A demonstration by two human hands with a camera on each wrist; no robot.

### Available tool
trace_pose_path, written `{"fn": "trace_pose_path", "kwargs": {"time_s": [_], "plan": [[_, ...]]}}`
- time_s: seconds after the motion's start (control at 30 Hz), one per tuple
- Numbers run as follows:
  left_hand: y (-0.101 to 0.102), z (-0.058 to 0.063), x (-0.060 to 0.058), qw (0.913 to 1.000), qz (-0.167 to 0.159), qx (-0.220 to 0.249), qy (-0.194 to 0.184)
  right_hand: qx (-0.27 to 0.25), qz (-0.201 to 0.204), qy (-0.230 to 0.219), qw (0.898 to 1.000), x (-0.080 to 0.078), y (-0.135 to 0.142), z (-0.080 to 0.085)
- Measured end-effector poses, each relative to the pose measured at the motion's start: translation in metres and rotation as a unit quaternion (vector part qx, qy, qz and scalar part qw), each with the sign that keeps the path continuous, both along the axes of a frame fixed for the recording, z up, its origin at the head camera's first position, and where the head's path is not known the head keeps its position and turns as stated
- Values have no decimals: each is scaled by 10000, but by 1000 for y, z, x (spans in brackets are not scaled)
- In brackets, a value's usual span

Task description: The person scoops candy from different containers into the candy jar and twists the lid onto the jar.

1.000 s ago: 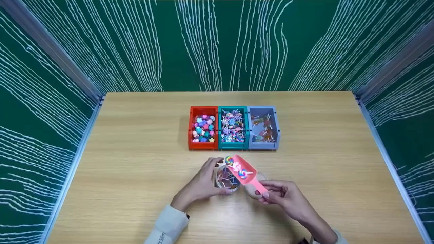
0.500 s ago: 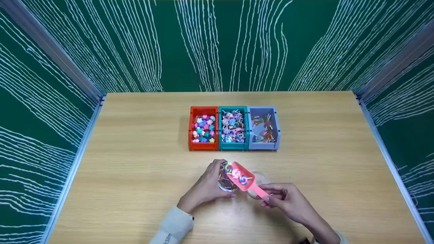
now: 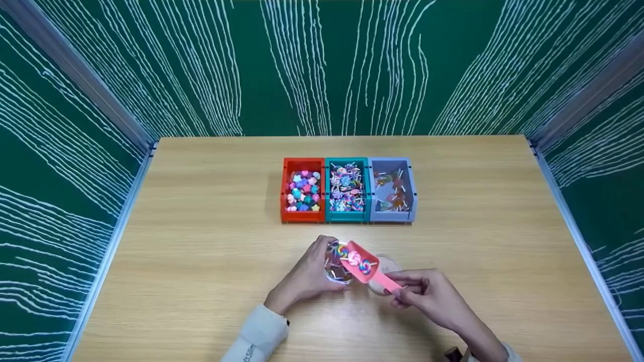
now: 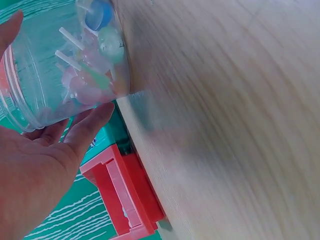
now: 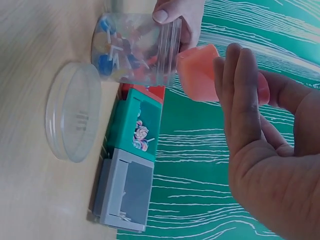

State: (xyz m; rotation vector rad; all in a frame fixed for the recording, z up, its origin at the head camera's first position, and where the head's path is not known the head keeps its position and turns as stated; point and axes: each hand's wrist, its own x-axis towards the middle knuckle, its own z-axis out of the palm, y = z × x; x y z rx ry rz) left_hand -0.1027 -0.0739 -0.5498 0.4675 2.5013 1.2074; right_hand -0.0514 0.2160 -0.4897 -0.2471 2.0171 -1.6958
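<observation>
Head view: left hand (image 3: 308, 274), gripping clear jar (image 3: 334, 271) at near centre; right hand (image 3: 430, 292), pinching pink scoop (image 3: 362, 275), drawn slightly nearer, lip now over jar; three lollipops (image 3: 354, 258) aboard, apparently none yet emptied.

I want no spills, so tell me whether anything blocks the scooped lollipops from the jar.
Nothing visible does: the lollipops sit in the pink scoop, its tip at the mouth of the jar; the lid lies aside.
</observation>
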Motion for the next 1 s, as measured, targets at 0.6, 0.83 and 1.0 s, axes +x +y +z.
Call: {"fn": "trace_pose_path", "kwargs": {"time_s": [0.6, 0.83, 1.0], "plan": [[-2, -1, -2, 10000, 21, 64, -68, 1233, -416, 1214, 9840, 0, -13, 16], [0, 0, -1, 9999, 40, 101, -133, 1376, -751, 1763, 9718, 0, -20, 19], [0, 0, -1, 9998, 45, 79, -156, 1426, -1023, 1792, 9680, 0, -23, 21]]}}
